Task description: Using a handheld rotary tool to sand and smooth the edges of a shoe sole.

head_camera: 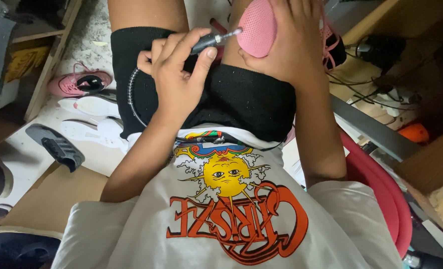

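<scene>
Gripped in the left hand (179,74) is a slim rotary tool handpiece (206,43), pinched between thumb and fingers like a pen, with its metal tip (233,33) laid against the toe of a pink mesh shoe (258,27). A black coiled cable (132,99) is seen running from the handpiece down over the black shorts (241,99) and across the lap. The shoe is held just beyond that hand, toward the upper right of the view, and is clasped from the far side by the right hand (291,42), whose palm and fingers are wrapped over its top; pink laces (331,42) are visible past the wrist. The two hands are kept close, joined only through the tool tip and shoe. On the floor to the left, well apart, a second pink shoe (79,83) lies beside white insoles (94,105) and a dark grey sole piece (57,145). A red chair edge (381,194) is seen at the right.
</scene>
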